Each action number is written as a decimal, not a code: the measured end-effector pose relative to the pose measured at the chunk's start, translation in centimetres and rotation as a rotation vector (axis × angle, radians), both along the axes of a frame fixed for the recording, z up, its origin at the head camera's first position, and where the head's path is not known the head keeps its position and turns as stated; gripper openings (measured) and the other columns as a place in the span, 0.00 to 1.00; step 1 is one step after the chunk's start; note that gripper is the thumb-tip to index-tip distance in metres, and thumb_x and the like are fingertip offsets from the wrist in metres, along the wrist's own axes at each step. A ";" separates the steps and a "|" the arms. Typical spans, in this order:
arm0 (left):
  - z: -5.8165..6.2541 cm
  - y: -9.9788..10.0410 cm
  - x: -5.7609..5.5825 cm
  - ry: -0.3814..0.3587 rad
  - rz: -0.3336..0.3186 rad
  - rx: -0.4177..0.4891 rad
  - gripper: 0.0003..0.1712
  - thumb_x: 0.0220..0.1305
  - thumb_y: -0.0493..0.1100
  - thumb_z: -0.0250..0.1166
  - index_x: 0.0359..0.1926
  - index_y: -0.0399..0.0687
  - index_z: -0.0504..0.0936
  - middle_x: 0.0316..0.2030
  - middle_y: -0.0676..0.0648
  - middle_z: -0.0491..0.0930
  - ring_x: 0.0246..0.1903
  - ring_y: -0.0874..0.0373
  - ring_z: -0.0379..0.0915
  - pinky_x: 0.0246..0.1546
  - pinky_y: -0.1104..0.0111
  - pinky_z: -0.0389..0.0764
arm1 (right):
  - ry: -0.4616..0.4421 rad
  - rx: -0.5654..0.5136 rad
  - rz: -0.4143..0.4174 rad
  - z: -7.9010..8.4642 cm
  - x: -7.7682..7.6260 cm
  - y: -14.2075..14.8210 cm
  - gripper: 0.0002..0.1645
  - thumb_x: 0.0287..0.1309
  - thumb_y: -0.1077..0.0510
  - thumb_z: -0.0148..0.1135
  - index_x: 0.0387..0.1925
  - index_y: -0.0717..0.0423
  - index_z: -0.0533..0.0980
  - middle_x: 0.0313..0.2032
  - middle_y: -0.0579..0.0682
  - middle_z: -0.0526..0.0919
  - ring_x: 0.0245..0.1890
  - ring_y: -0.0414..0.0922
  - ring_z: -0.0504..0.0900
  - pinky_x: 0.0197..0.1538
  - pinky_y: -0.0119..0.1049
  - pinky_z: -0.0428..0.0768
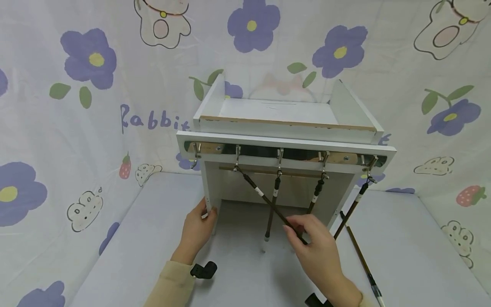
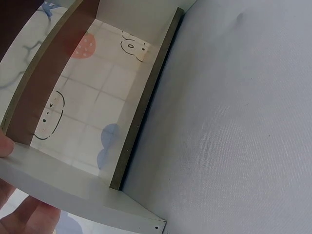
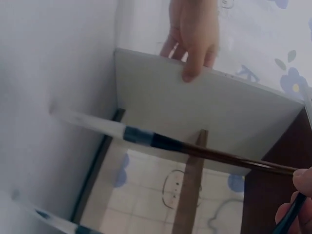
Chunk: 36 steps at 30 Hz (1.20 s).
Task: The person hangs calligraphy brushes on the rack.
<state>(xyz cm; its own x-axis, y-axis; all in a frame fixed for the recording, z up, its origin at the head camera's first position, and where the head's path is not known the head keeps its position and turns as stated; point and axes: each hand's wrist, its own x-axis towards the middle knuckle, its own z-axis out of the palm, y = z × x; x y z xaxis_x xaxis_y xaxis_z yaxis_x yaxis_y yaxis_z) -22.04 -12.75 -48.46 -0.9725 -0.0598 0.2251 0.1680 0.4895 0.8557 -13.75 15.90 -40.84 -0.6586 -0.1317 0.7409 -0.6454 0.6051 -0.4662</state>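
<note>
My right hand point(image 1: 316, 251) pinches the dark shaft of a calligraphy brush point(image 1: 284, 218). The loop of this brush hangs on the second hook point(image 1: 237, 158) from the left, and its shaft slants down to the right. My left hand point(image 1: 197, 232) grips the edge of the left side panel point(image 1: 210, 187) of a white rack, thumb on the inner face. In the right wrist view that left hand point(image 3: 195, 36) shows on the panel's edge. Further brushes hang from the other hooks, among them the middle brush point(image 1: 275, 192), which crosses behind the held one. The leftmost hook point(image 1: 195, 154) bears no brush.
The white rack point(image 1: 284, 135) stands on a pale cloth-covered table point(image 1: 406, 238), with an open tray-like top point(image 1: 280, 111). Another brush point(image 1: 358, 251) lies on the table at right. A patterned curtain point(image 1: 126, 85) hangs behind. Inside the rack runs a brown crossbar point(image 3: 190, 190).
</note>
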 end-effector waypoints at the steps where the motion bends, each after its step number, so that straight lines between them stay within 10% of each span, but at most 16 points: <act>1: 0.0 0.0 0.0 -0.002 0.001 -0.001 0.29 0.71 0.49 0.55 0.71 0.56 0.65 0.60 0.40 0.74 0.52 0.45 0.76 0.43 0.55 0.82 | -0.027 0.003 0.002 -0.2 0.1 -0.1 0.14 0.51 0.66 0.71 0.41 0.52 0.81 0.36 0.40 0.80 0.34 0.37 0.77 0.39 0.25 0.75; 19: -0.2 0.0 -0.1 0.001 -0.002 0.011 0.28 0.71 0.48 0.55 0.70 0.56 0.66 0.59 0.40 0.74 0.52 0.46 0.77 0.44 0.56 0.82 | -0.210 -0.012 0.068 -5.3 -0.6 -3.4 0.15 0.52 0.63 0.72 0.39 0.44 0.79 0.35 0.30 0.78 0.35 0.30 0.78 0.38 0.33 0.81; 36: -0.2 -0.1 0.0 0.011 -0.011 0.019 0.28 0.71 0.49 0.55 0.70 0.58 0.66 0.59 0.41 0.75 0.50 0.46 0.78 0.42 0.56 0.82 | -0.354 0.007 0.080 -6.4 -1.1 -6.3 0.11 0.58 0.56 0.69 0.43 0.51 0.80 0.35 0.35 0.81 0.36 0.32 0.79 0.41 0.34 0.81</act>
